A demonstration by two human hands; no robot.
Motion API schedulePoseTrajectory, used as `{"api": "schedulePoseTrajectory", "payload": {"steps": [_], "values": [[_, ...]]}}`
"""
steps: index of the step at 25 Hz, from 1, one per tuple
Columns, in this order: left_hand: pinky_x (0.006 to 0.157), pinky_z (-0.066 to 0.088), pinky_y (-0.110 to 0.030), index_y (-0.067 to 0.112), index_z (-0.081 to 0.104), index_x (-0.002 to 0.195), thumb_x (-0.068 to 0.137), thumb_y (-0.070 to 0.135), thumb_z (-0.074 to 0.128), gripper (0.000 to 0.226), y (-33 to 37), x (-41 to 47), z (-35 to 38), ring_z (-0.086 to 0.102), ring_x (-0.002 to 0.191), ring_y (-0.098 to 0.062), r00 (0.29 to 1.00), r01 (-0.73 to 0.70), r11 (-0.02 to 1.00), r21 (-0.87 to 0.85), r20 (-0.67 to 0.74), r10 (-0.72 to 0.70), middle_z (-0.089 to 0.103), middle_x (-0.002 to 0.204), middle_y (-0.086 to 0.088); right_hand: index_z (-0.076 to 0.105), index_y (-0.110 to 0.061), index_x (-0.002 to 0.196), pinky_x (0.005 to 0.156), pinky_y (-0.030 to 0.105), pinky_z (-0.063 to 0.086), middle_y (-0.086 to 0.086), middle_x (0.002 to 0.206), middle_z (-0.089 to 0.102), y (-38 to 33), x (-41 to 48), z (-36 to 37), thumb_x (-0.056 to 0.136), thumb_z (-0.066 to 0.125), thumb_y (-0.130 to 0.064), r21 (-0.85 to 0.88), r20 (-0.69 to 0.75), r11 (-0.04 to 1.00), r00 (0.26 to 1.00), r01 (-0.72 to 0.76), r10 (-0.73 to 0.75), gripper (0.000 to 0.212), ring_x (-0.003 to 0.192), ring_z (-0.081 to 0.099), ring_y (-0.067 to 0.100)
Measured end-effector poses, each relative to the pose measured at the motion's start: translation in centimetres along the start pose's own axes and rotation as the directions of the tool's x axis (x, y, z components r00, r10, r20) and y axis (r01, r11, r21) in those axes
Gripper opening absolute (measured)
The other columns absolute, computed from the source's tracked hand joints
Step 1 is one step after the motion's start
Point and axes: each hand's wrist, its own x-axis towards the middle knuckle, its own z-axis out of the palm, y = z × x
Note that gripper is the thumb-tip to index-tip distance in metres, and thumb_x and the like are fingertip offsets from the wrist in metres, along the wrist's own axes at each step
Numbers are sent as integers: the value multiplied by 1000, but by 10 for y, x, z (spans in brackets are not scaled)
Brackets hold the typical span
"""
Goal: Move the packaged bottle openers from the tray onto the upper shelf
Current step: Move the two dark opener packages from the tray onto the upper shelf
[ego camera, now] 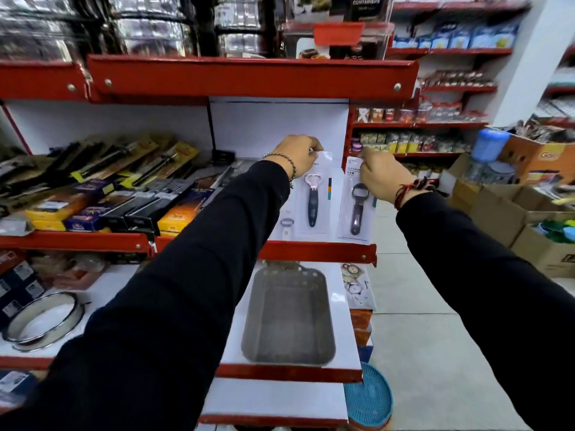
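Observation:
My left hand (297, 154) pinches the top of a packaged bottle opener with a dark blue handle (312, 203), which lies on the upper shelf (314, 251). My right hand (381, 177) grips the top of a second packaged bottle opener with a dark handle (356, 213), at the shelf's right end. A third, white opener pack (286, 227) lies partly under my left sleeve. The grey metal tray (289, 318) sits on the shelf below, with nothing visible inside it.
Boxed and carded kitchen tools (124, 188) fill the upper shelf to the left. A round metal sieve (43, 321) lies on the lower shelf. A blue basket (368, 396) stands on the floor; cardboard boxes (504, 206) crowd the aisle at right.

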Motion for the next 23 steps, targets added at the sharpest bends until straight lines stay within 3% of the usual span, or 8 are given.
{"api": "schedulePoseTrajectory", "payload": {"steps": [3,6,8,12,14,17,21,23], "values": [[108,40,-29,12,59,133,103,14,43,34,-7,26,19,55,129,-27,992,45,998,49,113,-50,58,140,-9,54,1,120,85,41,51,30,119,65,13,25,17,90,35,-8,-11,81,1000,997,-10,11,37,108,63,43],[109,39,-29,13,57,136,103,14,43,36,-21,42,49,52,132,-28,975,92,994,53,197,-101,56,143,-9,55,-1,111,76,32,38,30,117,65,32,40,45,91,37,-2,-22,176,999,983,-47,50,27,106,63,41],[107,41,-28,13,59,135,102,12,42,37,-31,49,68,53,131,-28,966,119,993,2,233,-116,57,142,-10,57,2,117,78,32,40,29,117,64,46,47,65,92,37,-3,-16,228,996,970,-83,85,33,106,61,40],[110,39,-30,13,64,130,101,13,43,36,-43,56,101,51,130,-31,959,126,992,-17,257,-118,53,139,-15,59,-2,130,100,37,43,25,122,53,64,50,96,92,38,-6,-36,285,995,953,-93,100,43,119,52,37],[112,40,-36,18,64,130,101,20,42,37,-48,57,115,50,129,-33,961,115,993,26,250,-118,51,138,-13,58,-8,133,104,39,45,18,121,52,66,48,103,92,40,-10,-30,279,994,954,-105,109,44,117,55,35],[113,36,-42,24,56,138,102,31,37,42,-55,52,134,48,133,-31,949,74,977,198,287,-130,52,143,-7,49,-16,137,96,47,51,10,120,64,65,43,107,93,43,-23,-100,241,991,964,-90,112,45,112,61,34],[123,10,-49,21,62,127,101,32,30,43,-62,39,148,53,129,-28,953,31,948,316,275,-123,67,129,-4,35,-21,141,83,42,52,5,110,75,68,32,113,95,40,-32,-171,262,982,956,-86,129,48,101,67,32],[125,-2,-51,24,58,134,102,34,29,44,-62,33,143,51,131,-27,966,11,941,338,241,-98,68,127,-5,35,-21,142,76,37,50,2,112,75,68,28,114,96,39,-33,-158,261,984,958,-80,119,47,95,69,30]]}}
